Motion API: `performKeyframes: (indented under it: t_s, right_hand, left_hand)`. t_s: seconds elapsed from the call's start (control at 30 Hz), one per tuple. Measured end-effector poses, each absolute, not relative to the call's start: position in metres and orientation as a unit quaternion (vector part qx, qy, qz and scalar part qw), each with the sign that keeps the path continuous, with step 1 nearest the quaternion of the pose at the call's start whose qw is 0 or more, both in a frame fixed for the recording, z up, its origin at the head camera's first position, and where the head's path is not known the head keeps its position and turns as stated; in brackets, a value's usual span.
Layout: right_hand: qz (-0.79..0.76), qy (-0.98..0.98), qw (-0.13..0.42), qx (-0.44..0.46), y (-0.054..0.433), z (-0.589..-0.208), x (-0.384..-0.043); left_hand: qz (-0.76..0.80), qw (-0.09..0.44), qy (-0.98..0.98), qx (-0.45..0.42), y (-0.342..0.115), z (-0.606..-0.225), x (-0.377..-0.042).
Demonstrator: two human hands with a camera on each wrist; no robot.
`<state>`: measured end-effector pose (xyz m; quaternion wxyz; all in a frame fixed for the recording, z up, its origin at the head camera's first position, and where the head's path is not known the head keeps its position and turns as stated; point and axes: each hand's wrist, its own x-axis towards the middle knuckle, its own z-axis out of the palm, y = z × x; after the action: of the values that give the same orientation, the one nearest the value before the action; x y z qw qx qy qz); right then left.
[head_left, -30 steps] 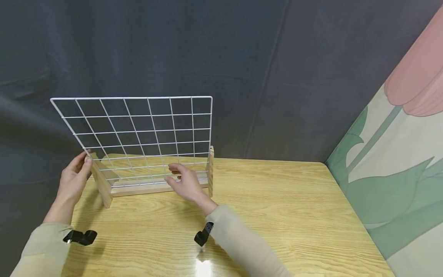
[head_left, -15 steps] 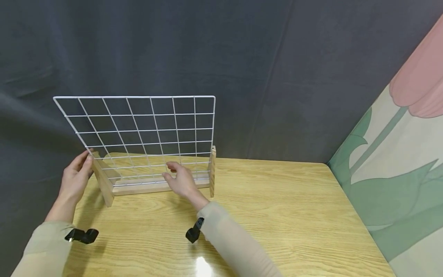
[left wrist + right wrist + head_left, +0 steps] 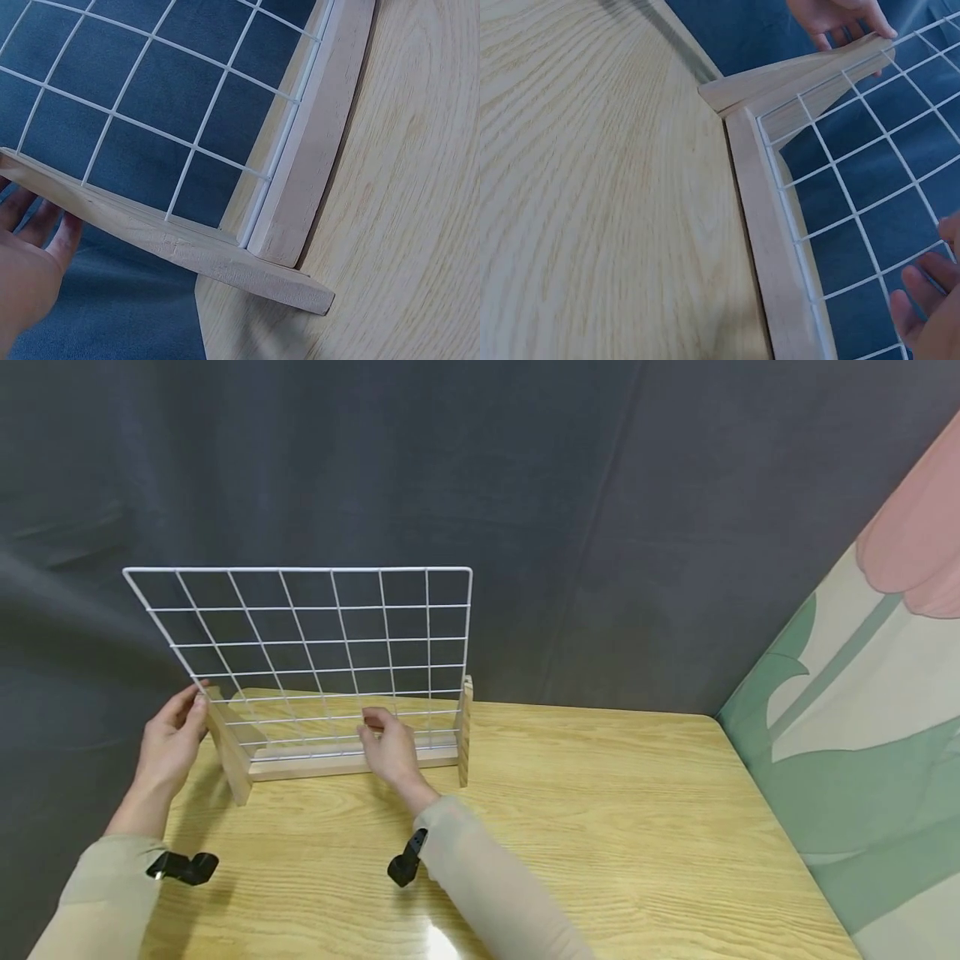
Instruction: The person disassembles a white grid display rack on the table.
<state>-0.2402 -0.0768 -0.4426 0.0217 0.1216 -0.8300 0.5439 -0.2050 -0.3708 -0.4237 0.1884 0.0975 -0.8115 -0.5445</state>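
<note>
Across the wood-grained table [image 3: 600, 802] in front of my view, the right hand [image 3: 392, 748] sits loosely curved before the lower middle of the white wire grid panel [image 3: 303, 642], its thumb and fingers parted; I see nothing held there and can't tell whether a wire is being touched. The left hand [image 3: 171, 739] pinches the upper part of the left wooden end piece [image 3: 231, 752], thumb on the near side and fingers behind. The panel rises from just behind the wooden crossbar [image 3: 315, 767], its lower part between that end and the right wooden end piece [image 3: 465, 735]. I'd judge it light and stiff around its rim, with thin wires that could give if pressed mid-span and a smooth coat that may slip under fingertips. The wood looks rigid and easier to grip, so I'd take hold at both end pieces; lifting by the top wire alone might pull the panel loose, since I can't make out any fastening. Farthest off hangs the dark curtain [image 3: 540, 527].
</note>
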Motion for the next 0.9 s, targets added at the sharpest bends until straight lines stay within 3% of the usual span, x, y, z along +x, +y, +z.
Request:
performKeyframes:
  t_s: [0.33,0.9]
  right_hand:
    - [0.562,-0.819,0.095,0.062,-0.090,-0.452,-0.245]
    - [0.550,-0.825,0.126,0.029,-0.098,-0.455,-0.250]
  left_hand:
    - [-0.568,0.197,-0.794,0.089,-0.369,-0.425,-0.206]
    - [-0.557,0.208,-0.800,0.083,-0.370,-0.424,-0.205]
